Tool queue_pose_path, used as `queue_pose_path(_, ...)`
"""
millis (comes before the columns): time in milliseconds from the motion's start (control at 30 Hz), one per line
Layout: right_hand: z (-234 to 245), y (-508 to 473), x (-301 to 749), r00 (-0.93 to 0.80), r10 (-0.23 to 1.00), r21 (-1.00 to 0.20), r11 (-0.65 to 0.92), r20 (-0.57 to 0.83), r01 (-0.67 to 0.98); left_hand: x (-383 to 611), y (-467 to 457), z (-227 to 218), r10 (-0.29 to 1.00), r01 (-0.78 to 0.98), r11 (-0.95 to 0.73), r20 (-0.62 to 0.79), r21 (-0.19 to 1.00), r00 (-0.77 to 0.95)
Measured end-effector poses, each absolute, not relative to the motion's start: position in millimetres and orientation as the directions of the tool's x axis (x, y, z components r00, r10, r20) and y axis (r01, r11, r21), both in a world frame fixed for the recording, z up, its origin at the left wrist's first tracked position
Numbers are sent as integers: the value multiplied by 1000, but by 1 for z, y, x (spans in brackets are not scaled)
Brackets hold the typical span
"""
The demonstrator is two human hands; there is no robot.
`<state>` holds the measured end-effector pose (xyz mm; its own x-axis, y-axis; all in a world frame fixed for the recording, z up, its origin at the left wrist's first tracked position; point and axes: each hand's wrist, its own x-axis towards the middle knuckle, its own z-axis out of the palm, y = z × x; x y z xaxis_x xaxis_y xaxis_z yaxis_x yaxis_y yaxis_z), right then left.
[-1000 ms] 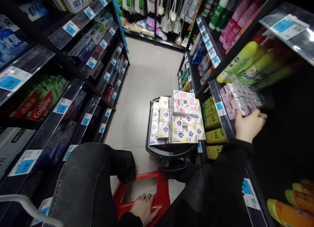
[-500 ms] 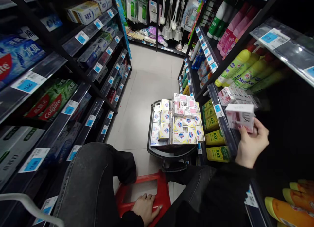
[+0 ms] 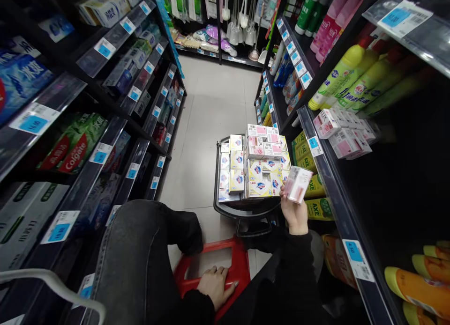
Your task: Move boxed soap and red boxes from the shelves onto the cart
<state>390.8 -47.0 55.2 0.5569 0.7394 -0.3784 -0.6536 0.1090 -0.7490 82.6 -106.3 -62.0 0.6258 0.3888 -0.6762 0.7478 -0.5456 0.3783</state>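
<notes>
My right hand (image 3: 294, 211) is closed around a pink and white soap box (image 3: 298, 184), held up beside the cart. The black round cart (image 3: 246, 211) in front of me carries stacked soap boxes (image 3: 253, 166), yellow ones below and pink ones on top. More pink soap boxes (image 3: 342, 133) lie on the right shelf. My left hand (image 3: 216, 285) rests with its fingers flat on the edge of the red stool (image 3: 211, 268) I sit on.
Shelves line both sides of a narrow aisle: toothpaste boxes (image 3: 66, 149) on the left, yellow bottles (image 3: 355, 81) and green AXE packs (image 3: 318, 207) on the right. The tiled floor (image 3: 207, 114) runs ahead to a rack of hanging brushes (image 3: 242, 20).
My right hand took a pink soap box off the right shelf and brought it down and left to the cart's side. My left hand stayed on the stool.
</notes>
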Motion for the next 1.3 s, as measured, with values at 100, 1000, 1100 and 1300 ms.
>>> queue_pose_path(100, 42, -37, 409, 711, 613, -835, 148, -343, -530, 82, -106, -61, 379, 746, -547, -682, 379, 625)
queue_pose_path(1000, 24, -43, 431, 579, 721, -809, 45, -380, -586, 79, -110, -60, 396, 748, -587, -696, 310, 599)
queue_pose_path(1100, 41, -46, 416, 468, 813, -816, -15, -345, -577, 78, -110, -62, 396, 744, -593, -693, 309, 603)
queue_pose_path(1300, 131, -98, 405, 906, 403, -989, 108, 133, 97, 79, -108, -63, 409, 752, -580, -688, 312, 600)
